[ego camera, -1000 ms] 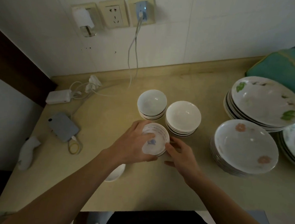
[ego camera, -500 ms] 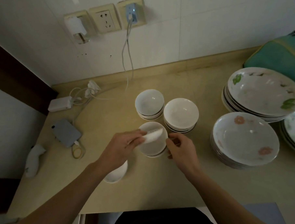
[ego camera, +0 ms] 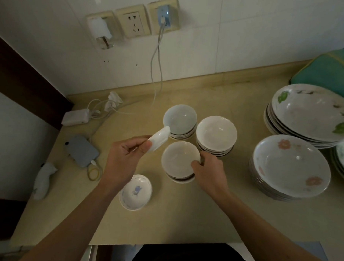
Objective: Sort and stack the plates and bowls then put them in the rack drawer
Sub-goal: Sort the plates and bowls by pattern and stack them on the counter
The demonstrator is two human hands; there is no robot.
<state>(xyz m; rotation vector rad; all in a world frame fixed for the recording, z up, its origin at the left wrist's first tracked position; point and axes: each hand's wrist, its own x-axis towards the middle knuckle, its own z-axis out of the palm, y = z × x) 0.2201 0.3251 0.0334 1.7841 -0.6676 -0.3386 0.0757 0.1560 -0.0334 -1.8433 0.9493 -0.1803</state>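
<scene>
My left hand (ego camera: 124, 160) pinches a small white dish (ego camera: 160, 137), tilted on edge, lifted up and to the left of the near bowl stack (ego camera: 180, 162). The right rim of that stack is gripped by my right hand (ego camera: 208, 172). Behind it stand two more stacks of small bowls, one pale blue-white (ego camera: 180, 119) and one white (ego camera: 216, 133). A small dish with a blue motif (ego camera: 136, 192) lies alone near the front. Stacks of large plates with pink flowers (ego camera: 289, 167) and green leaves (ego camera: 310, 112) fill the right side.
The beige counter (ego camera: 183, 219) ends at a tiled wall with sockets (ego camera: 132, 23) and a hanging cable (ego camera: 157, 58). A white charger (ego camera: 75, 117), a grey device (ego camera: 81, 151) and cords lie at the left. A teal bag (ego camera: 331, 72) sits at the back right.
My left hand has lifted the small dish off the near bowl stack and carried it up and left, tilting it. My right hand stayed at the stack's rim.
</scene>
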